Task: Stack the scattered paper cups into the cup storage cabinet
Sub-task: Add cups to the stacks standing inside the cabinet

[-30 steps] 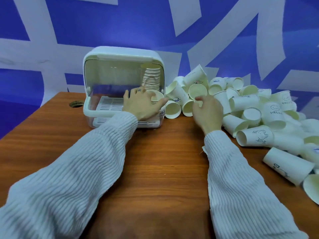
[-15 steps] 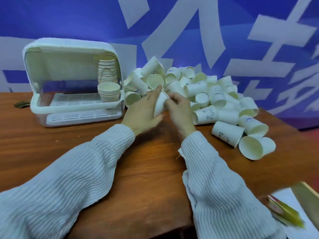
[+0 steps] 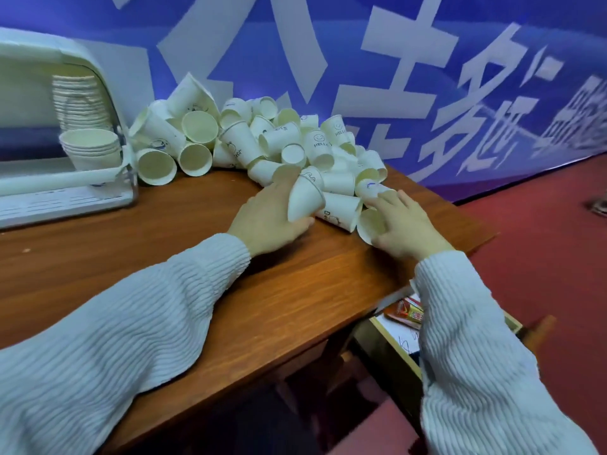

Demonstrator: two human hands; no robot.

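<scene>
A heap of white paper cups (image 3: pixel 262 139) lies on the wooden table (image 3: pixel 164 251), against the blue wall. My left hand (image 3: pixel 269 218) grips one upside-down paper cup (image 3: pixel 303 200) at the heap's near edge. My right hand (image 3: pixel 404 224) rests on a cup lying on its side (image 3: pixel 369 224) near the table's right corner, fingers curled around it. The white cup storage cabinet (image 3: pixel 65 188) stands open at the far left, with a tall stack of cups (image 3: pixel 80 103) at its back and a short stack (image 3: pixel 90 149) in front.
The table's right edge (image 3: pixel 427 277) falls off to a red floor (image 3: pixel 542 257). Below that edge an open drawer (image 3: pixel 404 326) holds papers and a colourful packet. Bare wood lies between the cabinet and my hands.
The view has swung to the right, leaving the cabinet at the left edge. My left hand now holds a cup by itself, and my right hand has moved right onto a cup near the table's corner.
</scene>
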